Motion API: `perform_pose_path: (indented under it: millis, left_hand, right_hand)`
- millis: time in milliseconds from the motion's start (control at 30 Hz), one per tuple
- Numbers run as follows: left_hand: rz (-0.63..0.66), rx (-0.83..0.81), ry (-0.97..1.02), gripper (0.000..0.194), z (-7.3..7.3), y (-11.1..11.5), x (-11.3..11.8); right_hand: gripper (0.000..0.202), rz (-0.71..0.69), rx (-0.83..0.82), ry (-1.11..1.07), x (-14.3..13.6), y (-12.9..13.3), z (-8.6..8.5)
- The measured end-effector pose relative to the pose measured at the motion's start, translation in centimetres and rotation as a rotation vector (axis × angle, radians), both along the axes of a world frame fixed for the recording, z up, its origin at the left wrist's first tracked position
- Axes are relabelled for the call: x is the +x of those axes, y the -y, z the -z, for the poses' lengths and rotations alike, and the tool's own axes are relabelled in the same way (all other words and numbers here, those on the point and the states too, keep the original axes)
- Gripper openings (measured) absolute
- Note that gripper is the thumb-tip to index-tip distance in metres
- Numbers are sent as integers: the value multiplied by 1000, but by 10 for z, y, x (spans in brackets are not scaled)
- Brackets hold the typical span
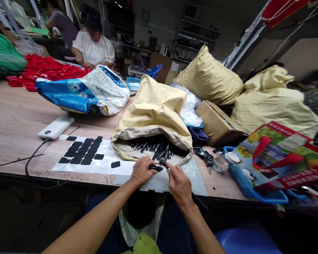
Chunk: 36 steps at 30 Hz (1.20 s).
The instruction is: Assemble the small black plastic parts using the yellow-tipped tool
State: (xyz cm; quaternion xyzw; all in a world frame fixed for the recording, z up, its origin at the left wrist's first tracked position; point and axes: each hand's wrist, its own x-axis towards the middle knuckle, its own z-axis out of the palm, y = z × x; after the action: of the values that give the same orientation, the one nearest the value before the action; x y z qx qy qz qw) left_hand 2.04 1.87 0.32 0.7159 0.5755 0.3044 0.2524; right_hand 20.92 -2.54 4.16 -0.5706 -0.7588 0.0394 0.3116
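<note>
My left hand (142, 171) is closed around a short black tapered piece (157, 168) whose end points right. Pinched in the fingers of my right hand (179, 184) is a thin rod-like item with a dark round head (162, 161); its exact kind I cannot make out. The round head is close to the black piece, and whether they touch is unclear. Just beyond both hands lies a cream cloth sack (156, 102), its mouth facing me, with many similar black tapered pieces (161, 151) inside. Under my hands is a grey sheet (198, 178).
Left of the sack, a white sheet (125, 168) carries black rounded patches (87, 151). A white power bank (56, 127) with a cable, a blue-white bag (82, 91) and red pieces (53, 70) lie farther left. A blue tray (243, 183), keys (209, 164) and a carton (217, 123) are right. Two people sit behind.
</note>
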Motion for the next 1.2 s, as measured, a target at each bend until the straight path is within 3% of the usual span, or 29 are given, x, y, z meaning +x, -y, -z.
perform_pose_path:
  millis: [267,400,600,733,933,1033,1100,1200]
  left_hand:
    - [-2,-5,-8,15,1,-1,0]
    - [9,1,-14,15,2,-2,-1]
    - [20,2,-30,10,0,0,-2]
    - [47,17,-41,8,0,3,-1]
    - [54,21,-32,19,-1,6,-2]
    - [134,33,-43,20,-10,28,1]
    - [293,5,-42,23,-14,56,3]
    - [537,-115,-42,27,-3,102,6]
  right_hand:
    - [32,4,-15,12,14,-1,7]
    - [31,52,54,49,47,-21,10]
    - [25,-63,62,192,92,-54,30]
    - [20,-36,54,164,93,-55,43]
    - [19,-6,2,115,87,-52,37]
    - [20,14,-14,110,86,-52,35]
    - [20,17,-18,112,86,-52,36]
    - [21,12,-15,112,86,-52,38]
